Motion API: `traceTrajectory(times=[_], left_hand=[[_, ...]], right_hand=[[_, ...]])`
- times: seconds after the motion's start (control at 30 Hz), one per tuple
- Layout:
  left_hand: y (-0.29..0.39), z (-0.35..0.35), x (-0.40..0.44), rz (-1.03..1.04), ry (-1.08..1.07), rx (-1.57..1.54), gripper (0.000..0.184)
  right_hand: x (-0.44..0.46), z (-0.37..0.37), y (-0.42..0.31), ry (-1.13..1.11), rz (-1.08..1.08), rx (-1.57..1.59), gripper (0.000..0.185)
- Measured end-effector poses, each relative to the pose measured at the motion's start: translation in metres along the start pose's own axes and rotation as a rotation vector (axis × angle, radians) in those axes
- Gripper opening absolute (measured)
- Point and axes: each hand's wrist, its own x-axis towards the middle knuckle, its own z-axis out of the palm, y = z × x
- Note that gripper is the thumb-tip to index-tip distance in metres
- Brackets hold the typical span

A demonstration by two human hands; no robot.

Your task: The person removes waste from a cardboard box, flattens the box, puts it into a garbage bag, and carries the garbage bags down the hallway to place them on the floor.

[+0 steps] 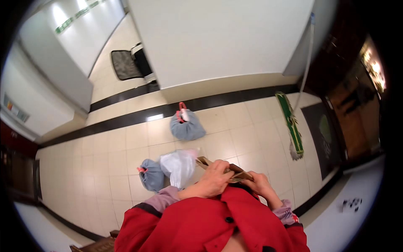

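Note:
Close to the red jacket, my left hand (215, 179) is closed on a piece of folded brown cardboard (237, 171). My right hand (258, 185) grips the cardboard's other side, its fingers bent over the edge. Left of my hands, a white plastic bag (178, 167) lies on the tiled floor, beside a small grey-blue tied bag (151, 175). Farther forward sits a larger grey-blue bag (187, 127) with red ties at its top. The lower part of the cardboard is hidden by my hands and jacket.
A green mop (289, 124) leans at the wall on the right, near a dark doormat (322, 130) and door. A black mesh chair (126, 65) stands beyond the white wall's corner (218, 42). Part of a brown wooden item (98, 245) shows at the bottom left.

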Motion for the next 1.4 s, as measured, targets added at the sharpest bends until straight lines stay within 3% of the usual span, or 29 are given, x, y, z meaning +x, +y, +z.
traceTrajectory(times=[0.2,0.3,0.53,0.67,0.9,1.0,1.1,1.23,1.4], left_hand=[[-0.004,0.002,-0.014,-0.175,0.045,-0.388,0.039],[-0.009,-0.001,-0.025,-0.39,-0.045,-0.826,0.037],[-0.037,0.01,-0.041,-0.562,0.001,-1.77,0.024],[-0.041,0.021,-0.039,-0.644,0.055,-1.381,0.016],[-0.027,0.017,-0.035,-0.542,0.152,-1.315,0.013],[-0.019,0.01,-0.034,-0.533,0.115,-0.932,0.02],[-0.024,0.015,-0.031,-0.364,0.101,-0.556,0.026],[-0.025,0.014,-0.032,-0.368,0.163,-0.643,0.027],[-0.024,0.007,-0.022,-0.282,0.158,-0.727,0.046]], right_hand=[[0.006,0.007,0.002,-0.025,0.008,0.034,0.026],[0.008,0.008,0.001,-0.036,0.019,0.032,0.027],[0.012,0.006,-0.005,-0.084,0.03,0.034,0.027],[0.014,0.006,-0.006,-0.068,-0.017,-0.031,0.026],[0.007,0.002,-0.018,-0.065,-0.03,0.073,0.025],[0.005,0.004,-0.019,-0.083,-0.07,0.091,0.024],[0.007,0.01,-0.002,-0.062,-0.162,0.081,0.026],[0.008,-0.002,-0.018,-0.147,-0.048,-0.07,0.031],[0.006,-0.013,-0.021,-0.13,-0.106,0.092,0.032]])
